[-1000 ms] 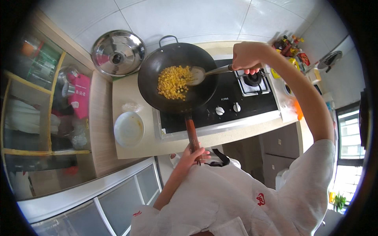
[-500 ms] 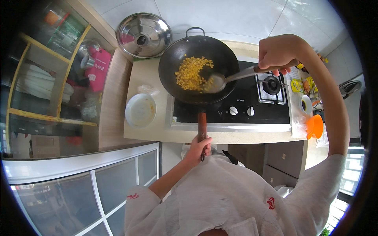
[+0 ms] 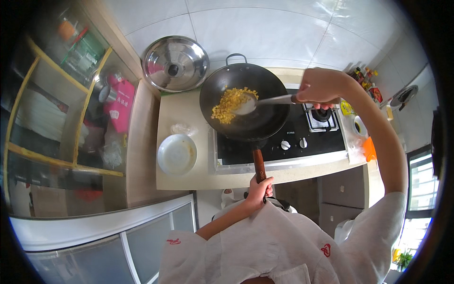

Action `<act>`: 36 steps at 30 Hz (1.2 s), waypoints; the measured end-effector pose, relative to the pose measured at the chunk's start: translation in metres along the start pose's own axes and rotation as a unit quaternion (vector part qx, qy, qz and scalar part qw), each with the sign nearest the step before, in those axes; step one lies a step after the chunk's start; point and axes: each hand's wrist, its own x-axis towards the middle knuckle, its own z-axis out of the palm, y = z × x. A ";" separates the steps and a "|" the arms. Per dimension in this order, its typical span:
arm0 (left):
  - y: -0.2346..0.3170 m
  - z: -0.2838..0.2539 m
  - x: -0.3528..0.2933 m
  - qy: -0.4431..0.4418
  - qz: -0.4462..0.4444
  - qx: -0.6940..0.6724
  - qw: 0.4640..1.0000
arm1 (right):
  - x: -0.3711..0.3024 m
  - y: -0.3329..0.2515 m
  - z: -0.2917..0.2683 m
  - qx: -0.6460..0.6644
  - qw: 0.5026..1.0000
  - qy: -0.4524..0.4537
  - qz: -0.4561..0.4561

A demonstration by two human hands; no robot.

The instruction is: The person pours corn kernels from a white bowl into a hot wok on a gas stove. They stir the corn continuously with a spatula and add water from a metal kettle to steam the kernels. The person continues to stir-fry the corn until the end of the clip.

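Observation:
A dark wok [image 3: 272, 111] sits over the left side of the black gas stove [image 3: 283, 135]. My left hand [image 3: 259, 189] is closed round the end of its wooden handle [image 3: 259, 165]. Scrambled-looking yellow bits of food [image 3: 229, 104] lie in the wok, toward its left side. My right hand [image 3: 322, 87] grips the wooden handle of a metal spatula [image 3: 274, 100] from above. The spatula's blade rests among the yellow bits, slightly blurred.
A shiny metal lid [image 3: 182, 57] leans at the wall left of the wok. A white bowl [image 3: 177, 158] and a crumpled clear plastic bag [image 3: 183, 129] are on the counter. Right of the second burner [image 3: 321, 116] are a small bowl [image 3: 360, 126], an orange container [image 3: 369, 148] and several bottles [image 3: 364, 78].
The spatula's blade has moved left and up within the wok, pushing into the yellow bits, which are now bunched more closely. The whole view has shifted, and my left hand still holds the handle.

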 end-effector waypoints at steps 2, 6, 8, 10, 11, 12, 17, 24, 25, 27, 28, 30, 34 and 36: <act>0.002 0.002 -0.002 0.002 0.002 -0.003 1.000 | 0.012 -0.007 0.010 -0.028 0.999 0.038 -0.008; 0.000 -0.002 0.002 -0.008 -0.005 -0.003 1.000 | 0.051 0.000 0.048 0.044 0.997 0.060 -0.026; 0.006 0.004 0.001 -0.014 0.002 -0.013 1.000 | 0.060 0.014 0.058 0.066 0.997 0.042 -0.015; 0.004 0.000 -0.001 -0.021 -0.014 0.004 1.000 | 0.048 0.038 0.061 0.066 0.997 0.024 0.011; 0.004 0.002 -0.001 0.001 0.005 0.006 1.000 | 0.040 0.041 0.058 0.047 0.999 0.015 0.013; 0.003 -0.001 0.001 -0.001 0.008 0.011 1.000 | 0.031 0.042 0.052 0.027 1.000 0.007 0.014; -0.002 -0.002 0.003 -0.014 0.009 0.006 1.000 | -0.004 0.053 0.022 0.013 0.998 -0.046 0.048; 0.001 0.000 0.003 -0.003 0.011 0.023 1.000 | 0.044 0.028 0.075 0.056 0.997 0.054 -0.030; 0.003 0.002 -0.001 0.000 0.014 0.019 1.000 | 0.045 0.032 0.074 0.058 0.997 0.048 -0.029; 0.002 0.000 -0.001 0.001 0.015 0.017 1.000 | 0.041 0.047 0.070 0.049 0.999 0.005 -0.023; 0.002 0.001 -0.001 -0.003 0.016 0.014 1.000 | 0.030 0.055 0.066 0.042 0.999 -0.030 -0.014; -0.002 -0.002 0.006 0.007 0.018 0.023 1.000 | 0.005 0.052 0.075 0.076 0.997 -0.018 0.006; 0.003 0.003 -0.001 0.017 0.020 0.039 0.999 | 0.029 0.032 0.094 0.093 0.991 0.075 -0.055; 0.003 0.002 0.001 0.017 0.019 0.021 0.999 | 0.040 0.058 0.092 0.034 0.993 0.088 -0.071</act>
